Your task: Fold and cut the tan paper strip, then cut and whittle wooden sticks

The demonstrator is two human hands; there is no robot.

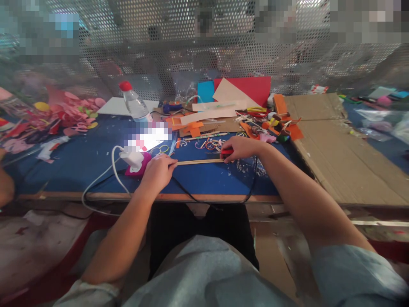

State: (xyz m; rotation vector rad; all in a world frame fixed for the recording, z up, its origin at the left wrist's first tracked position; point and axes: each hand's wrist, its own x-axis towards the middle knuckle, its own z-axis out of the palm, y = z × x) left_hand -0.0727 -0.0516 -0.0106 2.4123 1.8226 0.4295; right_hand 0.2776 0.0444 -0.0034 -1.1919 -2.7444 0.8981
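No text, brand or number can be read. The label (147,117) low on the clear plastic bottle (136,103) is too small and blurred to make out. On the bright, glaring white panel (150,141) beside it, partly covered by pixel blocks, only a pinkish-red patch and tiny dark specks show, with nothing legible. The magenta item (146,161) under the white plug-like block (131,157) bears a pale mark, also unreadable.
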